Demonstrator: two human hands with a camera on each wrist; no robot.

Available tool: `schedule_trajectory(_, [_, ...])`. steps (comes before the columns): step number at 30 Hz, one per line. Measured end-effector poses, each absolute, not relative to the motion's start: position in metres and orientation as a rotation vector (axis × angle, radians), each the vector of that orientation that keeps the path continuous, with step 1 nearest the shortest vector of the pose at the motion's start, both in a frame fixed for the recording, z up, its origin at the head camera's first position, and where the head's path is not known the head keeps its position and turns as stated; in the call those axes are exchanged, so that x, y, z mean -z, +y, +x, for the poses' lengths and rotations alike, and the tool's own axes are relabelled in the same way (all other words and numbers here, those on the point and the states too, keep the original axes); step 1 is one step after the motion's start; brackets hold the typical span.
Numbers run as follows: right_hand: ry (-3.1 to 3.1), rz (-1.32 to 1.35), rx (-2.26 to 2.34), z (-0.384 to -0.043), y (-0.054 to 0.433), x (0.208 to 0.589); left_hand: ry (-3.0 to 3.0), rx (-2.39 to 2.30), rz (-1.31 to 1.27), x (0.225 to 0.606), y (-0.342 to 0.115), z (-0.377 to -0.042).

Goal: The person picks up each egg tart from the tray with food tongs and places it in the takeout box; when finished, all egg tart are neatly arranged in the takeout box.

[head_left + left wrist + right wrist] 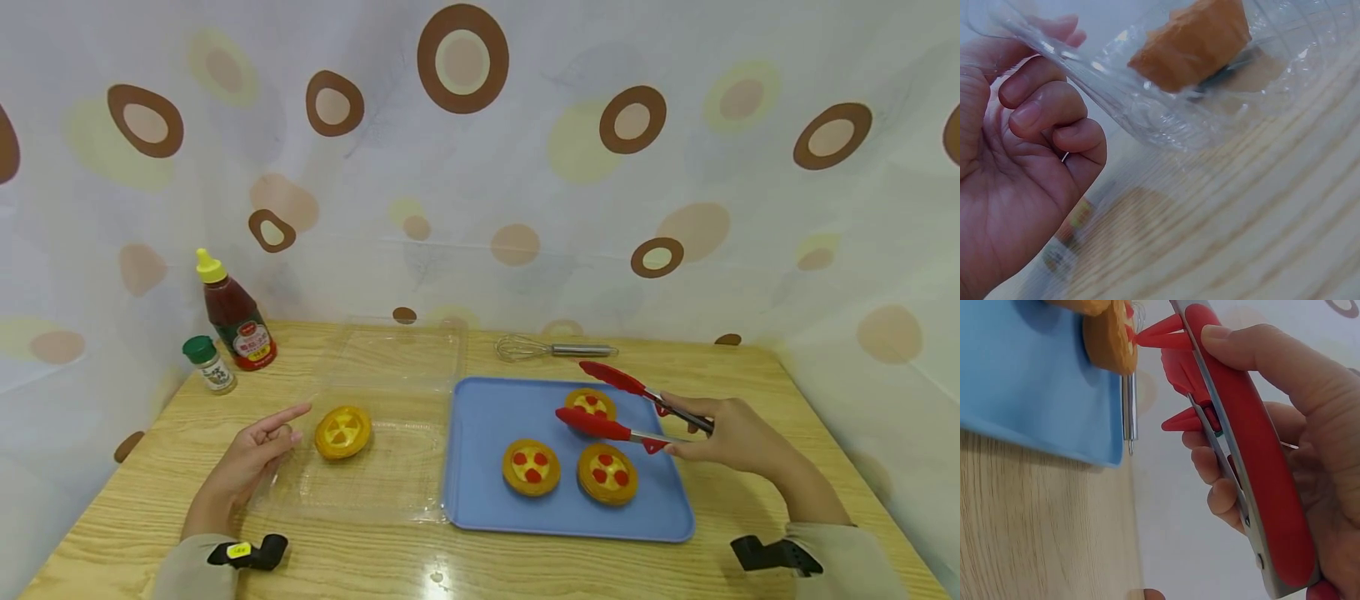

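Note:
My left hand [251, 454] grips the left edge of an open clear plastic container [390, 500], with several fingers curled outside its wall in the left wrist view. A tart [342, 432] with yellow wedge-shaped pieces on top sits inside, close to that hand. Red-tipped tongs [600, 423] are held in my right hand [738, 437], their arms spread apart. The near tip overlaps the back tart [590, 402] on the blue tray [487, 408]; whether they touch cannot be told. Two more red-dotted tarts, one left [531, 468] and one right [607, 475], lie nearer me.
A whisk [555, 347] lies behind the tray. At the back left stand a sauce bottle [243, 325] with a yellow cap and a green-capped spice jar [210, 365]. The container's clear lid [397, 354] lies folded back towards the patterned curtain [480, 183].

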State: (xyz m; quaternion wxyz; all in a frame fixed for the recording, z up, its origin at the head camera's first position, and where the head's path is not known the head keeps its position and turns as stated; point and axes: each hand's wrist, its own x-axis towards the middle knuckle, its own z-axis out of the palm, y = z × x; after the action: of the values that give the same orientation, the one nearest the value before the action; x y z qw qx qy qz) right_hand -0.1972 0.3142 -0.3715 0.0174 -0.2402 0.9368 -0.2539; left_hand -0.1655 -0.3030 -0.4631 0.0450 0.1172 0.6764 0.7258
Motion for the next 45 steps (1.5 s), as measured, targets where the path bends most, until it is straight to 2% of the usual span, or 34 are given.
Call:
schedule_trajectory(19, [2.809,-0.798,0.687,-0.211,0.326,0.371,2.053,-2.224,0.378,0.463,-0.303,-0.166])
schedule_trajectory(45, [2.804,-0.764,0.822,-0.206,0.329,0.386,2.018,-2.248,0.350,0.460,-0.302,-0.164])
